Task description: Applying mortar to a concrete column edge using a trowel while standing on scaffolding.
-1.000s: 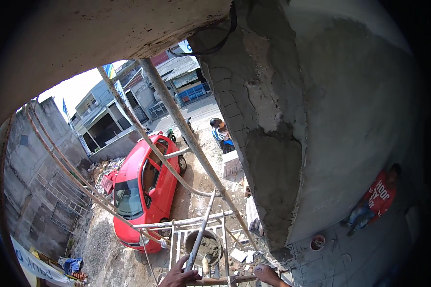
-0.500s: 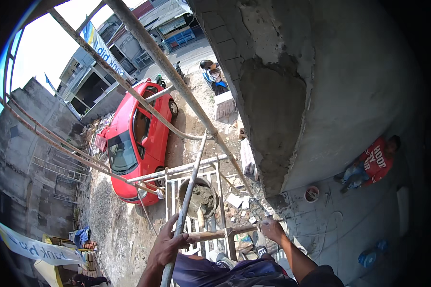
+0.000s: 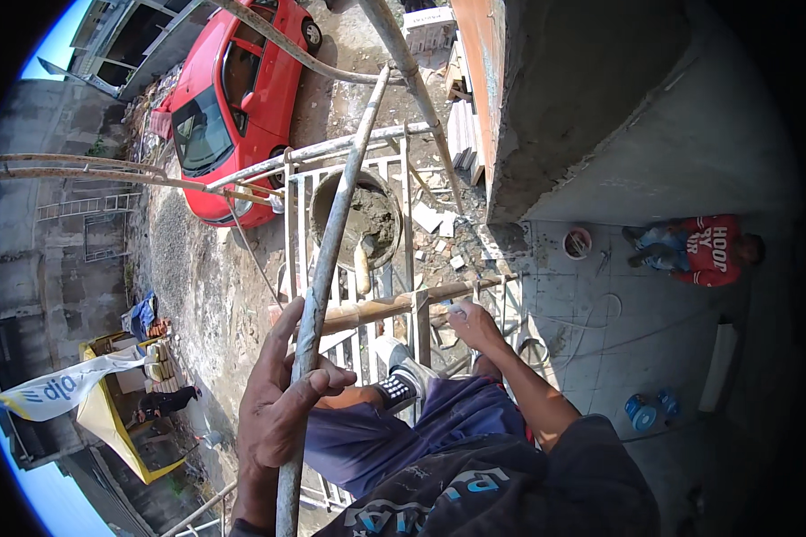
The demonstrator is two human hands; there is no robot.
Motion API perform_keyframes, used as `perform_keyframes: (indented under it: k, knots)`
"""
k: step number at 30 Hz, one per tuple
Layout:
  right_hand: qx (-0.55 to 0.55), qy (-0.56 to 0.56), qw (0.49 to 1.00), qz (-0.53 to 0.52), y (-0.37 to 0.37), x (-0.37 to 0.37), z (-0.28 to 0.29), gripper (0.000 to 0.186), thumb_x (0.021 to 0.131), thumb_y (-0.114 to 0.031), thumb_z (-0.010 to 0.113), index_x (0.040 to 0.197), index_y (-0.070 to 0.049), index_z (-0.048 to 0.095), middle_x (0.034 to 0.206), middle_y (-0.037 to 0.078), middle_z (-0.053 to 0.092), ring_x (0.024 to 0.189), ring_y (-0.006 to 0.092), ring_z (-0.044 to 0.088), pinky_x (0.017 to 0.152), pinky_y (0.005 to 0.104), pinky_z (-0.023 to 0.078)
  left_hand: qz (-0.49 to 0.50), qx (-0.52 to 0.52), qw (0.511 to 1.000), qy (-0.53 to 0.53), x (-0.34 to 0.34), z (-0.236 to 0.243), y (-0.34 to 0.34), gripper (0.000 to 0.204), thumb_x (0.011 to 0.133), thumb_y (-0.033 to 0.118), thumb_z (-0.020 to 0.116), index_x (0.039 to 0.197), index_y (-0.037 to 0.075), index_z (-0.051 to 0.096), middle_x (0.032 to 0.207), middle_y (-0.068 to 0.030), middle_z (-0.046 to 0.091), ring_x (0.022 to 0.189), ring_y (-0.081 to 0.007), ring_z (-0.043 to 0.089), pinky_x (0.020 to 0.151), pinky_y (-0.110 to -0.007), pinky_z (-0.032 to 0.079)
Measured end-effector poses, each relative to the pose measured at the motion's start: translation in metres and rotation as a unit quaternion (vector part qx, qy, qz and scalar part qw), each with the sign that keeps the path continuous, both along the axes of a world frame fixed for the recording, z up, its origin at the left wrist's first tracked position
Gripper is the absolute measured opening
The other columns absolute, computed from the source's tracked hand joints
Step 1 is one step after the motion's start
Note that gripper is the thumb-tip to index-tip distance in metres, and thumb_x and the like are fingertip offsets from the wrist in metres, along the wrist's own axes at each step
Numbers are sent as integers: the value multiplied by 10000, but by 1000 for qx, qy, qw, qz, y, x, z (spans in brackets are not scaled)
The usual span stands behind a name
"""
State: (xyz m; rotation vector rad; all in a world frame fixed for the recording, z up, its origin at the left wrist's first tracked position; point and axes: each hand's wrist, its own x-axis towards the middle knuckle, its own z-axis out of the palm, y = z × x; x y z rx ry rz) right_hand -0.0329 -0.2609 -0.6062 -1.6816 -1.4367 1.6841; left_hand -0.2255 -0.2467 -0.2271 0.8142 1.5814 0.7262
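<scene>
My left hand (image 3: 276, 394) is wrapped round a slanting metal scaffold pole (image 3: 333, 234), thumb and fingers on its near side. Just below the right end of a wooden rail (image 3: 372, 313), my right hand (image 3: 476, 326) is closed with its fingers curled; what they hold, if anything, is hidden. Beyond the rail, a round bucket of grey mortar (image 3: 369, 213) stands on the slatted metal platform (image 3: 293, 215). A trowel's wooden handle (image 3: 362, 268) sticks out of the mortar toward me. My feet are on the slats behind the rail.
A partly plastered wall corner (image 3: 533, 170) rises at the right. Below, a person in a red shirt (image 3: 712, 251) sits on the tiled floor by a small bucket (image 3: 578, 242). A red car (image 3: 242, 98) stands on the ground at the far left, and broken tiles (image 3: 427, 217) lie below the platform.
My view has tipped downward, so the car, bucket and wall sit higher in the picture. My left hand stays on the pole; my right hand has shifted slightly nearer to me from the rail.
</scene>
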Motion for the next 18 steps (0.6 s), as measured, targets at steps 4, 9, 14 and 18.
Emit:
perform_keyframes:
  k: [4, 9, 14, 18]
  knots:
    - [94, 50, 994, -32, 77, -98, 17, 366, 881, -328, 594, 1050, -11, 664, 917, 238, 687, 882, 374, 676, 787, 426, 522, 0, -7, 1000, -12, 6, 2, 3, 881, 848, 250, 711, 1526, -34, 225, 908, -138, 629, 940, -245, 663, 909, -370, 495]
    - [61, -92, 986, 124, 140, -207, 1, 407, 872, -303, 615, 1089, 39, 653, 1049, 249, 660, 1001, 365, 671, 807, 451, 550, 15, -36, 999, -28, 0, 3, 2, 836, 882, 107, 650, 1535, -42, 150, 912, -140, 603, 934, -235, 650, 929, -379, 486]
    - [185, -379, 875, 240, 172, -165, -192, 381, 822, -274, 653, 1104, -22, 703, 1082, 180, 700, 1042, 330, 682, 818, 436, 562, -45, -64, 989, -122, 21, 2, 22, 796, 922, 120, 642, 1543, -3, 160, 966, -117, 603, 951, -182, 597, 906, -344, 467]
    - [36, -197, 935, 294, 168, -226, -5, 305, 825, -313, 625, 884, -41, 749, 1048, 222, 695, 1014, 372, 678, 816, 483, 539, 51, -62, 994, -81, -10, 4, 4, 868, 886, 128, 675, 1552, 0, 133, 921, -127, 616, 975, -221, 628, 951, -379, 473]
